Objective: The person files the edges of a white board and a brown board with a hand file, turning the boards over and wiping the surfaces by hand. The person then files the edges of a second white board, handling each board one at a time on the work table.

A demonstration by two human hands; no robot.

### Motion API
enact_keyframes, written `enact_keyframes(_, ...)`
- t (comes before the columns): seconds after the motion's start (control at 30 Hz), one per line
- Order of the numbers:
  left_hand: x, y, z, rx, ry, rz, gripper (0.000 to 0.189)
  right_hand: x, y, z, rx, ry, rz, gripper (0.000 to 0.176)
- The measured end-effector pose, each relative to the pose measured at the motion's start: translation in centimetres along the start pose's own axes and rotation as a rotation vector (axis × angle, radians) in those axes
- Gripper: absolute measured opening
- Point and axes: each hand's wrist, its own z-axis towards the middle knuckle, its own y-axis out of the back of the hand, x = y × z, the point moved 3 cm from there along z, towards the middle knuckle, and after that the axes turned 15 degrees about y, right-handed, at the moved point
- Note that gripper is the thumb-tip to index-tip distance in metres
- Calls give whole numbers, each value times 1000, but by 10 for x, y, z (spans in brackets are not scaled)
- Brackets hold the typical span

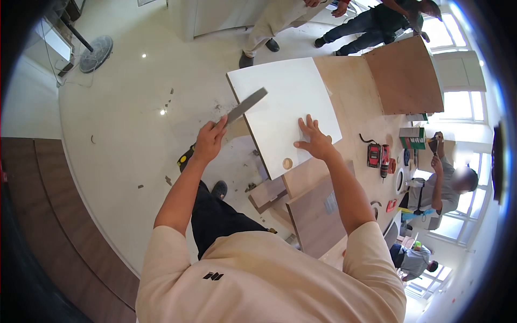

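Observation:
A white panel (285,102) with a round hole near its lower corner lies on the wooden workbench (350,102), its left edge sticking out past the bench. My left hand (208,141) is closed around the near end of a long flat grey file (247,105). The file crosses the panel's left edge, and its far end is over the white face. My right hand (316,139) rests on the panel with its fingers spread and nothing in its grasp.
A red drill (384,160), a red tool (373,154) and a green box (412,138) stand on the bench. Brown boards (320,215) are at its near side. Several people are around the bench. Debris dots the floor.

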Motion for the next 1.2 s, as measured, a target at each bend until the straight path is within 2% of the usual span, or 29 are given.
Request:
enact_keyframes(0.07,-31,-11,21,-7,-138,17,56,1,2,1,-2,-2,8,90)
enact_keyframes(0.17,-45,-4,28,84,-233,14,54,5,4,-2,12,1,33,90)
enact_keyframes(0.2,-28,0,34,60,-224,35,55,9,6,-4,6,0,58,90)
enact_keyframes(0.27,7,19,59,3,-78,-39,55,16,13,-3,10,-19,84,89)
enact_keyframes(0.3,13,26,71,-22,-3,-78,55,16,12,-2,13,-26,87,89)
enact_keyframes(0.4,15,34,98,-70,42,-130,56,16,13,-2,24,-46,97,90)
enact_keyframes(0.53,-6,31,106,-42,-192,-136,55,15,13,1,23,-61,124,91)
enact_keyframes(0.73,13,54,141,28,-68,-174,53,11,11,3,17,-82,140,93)
enact_keyframes(0.97,2,65,145,172,-166,-33,54,5,6,5,31,-120,95,94)
enact_keyframes(1.07,-22,57,139,211,-236,116,50,1,3,4,-22,-84,198,94)
enact_keyframes(1.17,17,78,135,121,-198,40,48,14,12,5,24,-118,149,90)
enact_keyframes(1.2,39,92,132,95,-111,50,49,17,6,9,-77,-134,159,89)
